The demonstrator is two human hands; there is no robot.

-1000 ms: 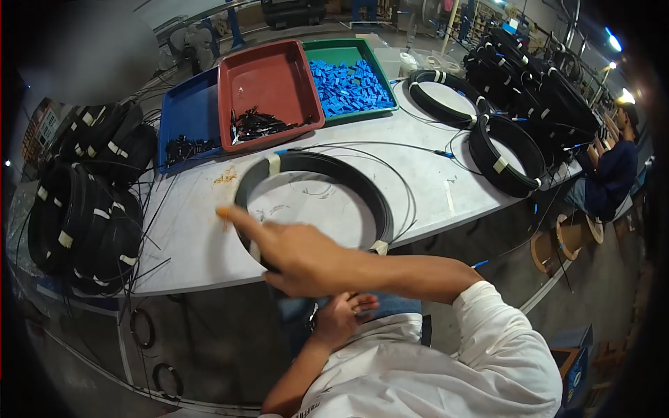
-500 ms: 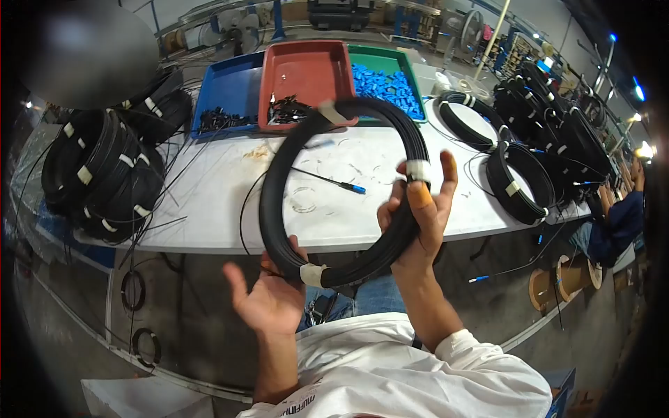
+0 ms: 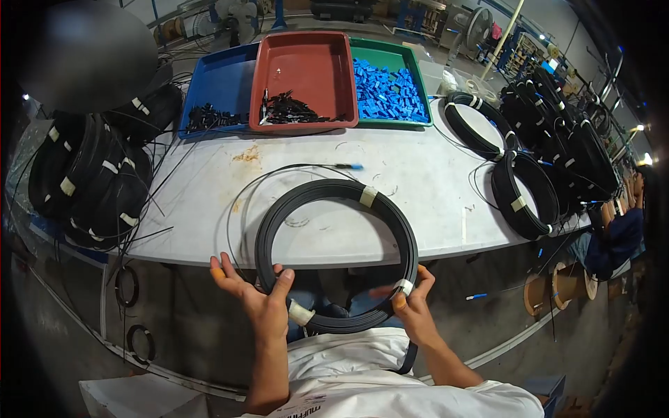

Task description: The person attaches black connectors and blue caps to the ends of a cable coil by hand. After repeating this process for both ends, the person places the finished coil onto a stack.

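Note:
A coil of black cable hangs in front of me at the table's near edge, bound with strips of pale tape. On its lower left, my left hand holds the coil between thumb and fingers, with its outer fingers spread. My right hand grips the lower right side beside a white tape band, thumb in front. One loose cable end arcs from the coil over the table and finishes in a blue-tipped connector.
Blue, red and green trays stand along the back of the white table, holding small black and blue parts. More cable coils are piled at left and right. A person in dark clothing is at far right.
The coil has come down and turned, its tape bands shifting round. My right hand has moved lower, and my left hand has turned with its thumb over the coil. The connector end swung farther back.

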